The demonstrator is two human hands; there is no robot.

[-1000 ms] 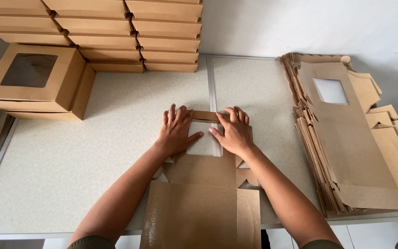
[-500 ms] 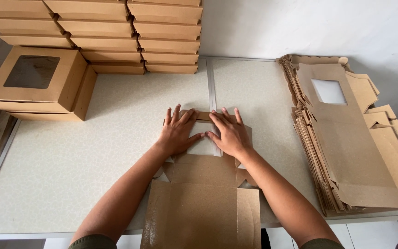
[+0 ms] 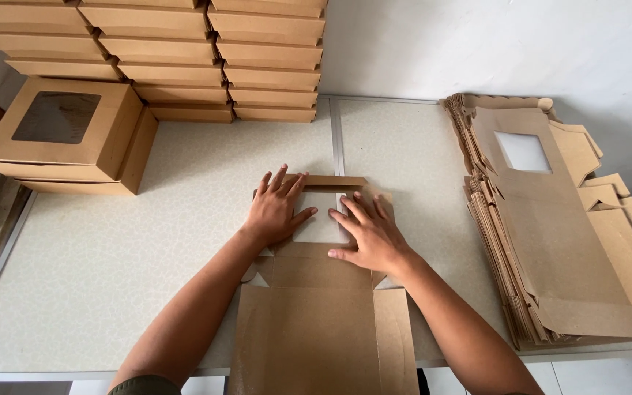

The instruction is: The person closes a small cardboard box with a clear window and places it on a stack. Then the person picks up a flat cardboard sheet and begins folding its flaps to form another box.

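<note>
Pressing flat box blank (image 3: 323, 322), long axis running away from person, window end far, left hand (image 3: 276, 208), right hand (image 3: 371, 234) spread

hands (image 3: 323, 223) hide box-blank (image 3: 316, 329) window corners | blank's near edge cut off | top box stacks (image 3: 155, 29) cropped

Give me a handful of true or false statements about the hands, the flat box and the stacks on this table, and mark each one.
1. Both hands press flat on the unfolded cardboard box blank. True: the left hand and right hand lie palm down on it.
2. The pile of flat blanks lies to the person's left. False: it lies to the right.
3. The assembled window box sits at the left. True.
4. The right hand holds scissors. False: it holds nothing.
5. The stacked closed boxes stand at the table's near edge. False: they stand at the far edge.
</note>
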